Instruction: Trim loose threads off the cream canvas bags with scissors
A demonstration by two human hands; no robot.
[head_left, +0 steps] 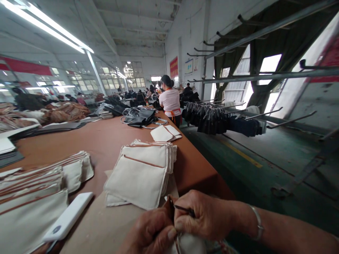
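At the table's near edge my left hand (153, 229) is closed, pinching a cream fabric piece (192, 244) with brown edging. Against it, my right hand (200, 215) is closed around a slim dark pointed tool (182, 209); its fingers hide most of the tool, so its exact kind does not show. The tool's tip points left, at the brown part of the piece. Just beyond both hands lies a stack of cream fabric panels (140, 176) with brown trim. The lower part of the held piece is cut off by the frame.
More cream panels (31, 204) lie in rows at left, beside a white handheld device (70, 217). Farther along the brown table (87, 137) are small cream pieces (162, 133) and black bags (140, 116). A person (171, 100) stands beyond. Metal racks (265, 76) with prongs line the right.
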